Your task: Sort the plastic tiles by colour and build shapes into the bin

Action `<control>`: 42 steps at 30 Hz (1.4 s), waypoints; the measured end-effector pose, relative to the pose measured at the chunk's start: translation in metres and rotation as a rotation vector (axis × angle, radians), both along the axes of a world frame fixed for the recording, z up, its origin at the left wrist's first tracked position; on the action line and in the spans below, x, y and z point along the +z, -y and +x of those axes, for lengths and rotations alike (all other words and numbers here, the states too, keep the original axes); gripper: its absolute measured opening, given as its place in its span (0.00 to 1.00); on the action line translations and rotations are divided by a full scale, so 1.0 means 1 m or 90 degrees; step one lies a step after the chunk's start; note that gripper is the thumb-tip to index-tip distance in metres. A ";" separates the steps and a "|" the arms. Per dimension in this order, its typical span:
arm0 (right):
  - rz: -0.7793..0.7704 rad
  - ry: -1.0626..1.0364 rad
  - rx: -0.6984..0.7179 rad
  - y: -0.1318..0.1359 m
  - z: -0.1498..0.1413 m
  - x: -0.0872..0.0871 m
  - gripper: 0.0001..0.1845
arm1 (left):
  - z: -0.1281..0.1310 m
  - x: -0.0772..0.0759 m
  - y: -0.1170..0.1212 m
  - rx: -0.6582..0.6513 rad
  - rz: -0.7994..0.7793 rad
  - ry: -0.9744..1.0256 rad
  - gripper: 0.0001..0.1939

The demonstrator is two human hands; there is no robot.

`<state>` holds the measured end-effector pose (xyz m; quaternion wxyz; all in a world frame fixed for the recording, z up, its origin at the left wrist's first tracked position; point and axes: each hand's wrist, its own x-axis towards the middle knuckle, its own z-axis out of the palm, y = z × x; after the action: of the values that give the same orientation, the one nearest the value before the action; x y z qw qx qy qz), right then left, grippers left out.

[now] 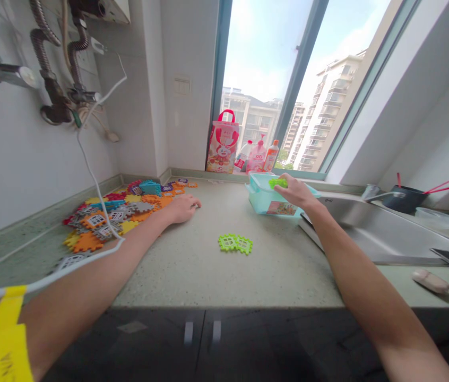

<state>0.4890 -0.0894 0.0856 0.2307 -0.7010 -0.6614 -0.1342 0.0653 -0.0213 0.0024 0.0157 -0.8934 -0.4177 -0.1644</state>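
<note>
Over the mint-green plastic box [258,202], my right hand [294,192] grips a bright green interlocking plastic tile [278,182] at the box's open top. My left hand [184,209] rests on the counter with fingers loosely extended and nothing visible in it. It lies beside a heap of toothed tiles [88,241] in orange, grey, yellow, blue, red and purple. Two more green tiles [235,243] with window-like grids lie partly overlapping on the counter between my arms. The inside of the box is mostly hidden.
A white cable [89,154] crosses the heap and my left forearm. The steel sink [383,228] sits at the right, with a pale oblong object [431,281] in front. A pink bag [223,146] and several bottles [257,156] line the window. Pipes [55,95] run down the left wall.
</note>
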 end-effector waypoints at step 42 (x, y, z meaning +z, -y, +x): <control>-0.396 0.041 0.454 0.075 -0.133 -0.005 0.26 | -0.001 -0.002 -0.001 -0.006 0.004 -0.009 0.19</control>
<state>0.3558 -0.1647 0.0806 0.0206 -0.4616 -0.8763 0.1363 0.0641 -0.0205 0.0007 0.0209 -0.8964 -0.4130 -0.1598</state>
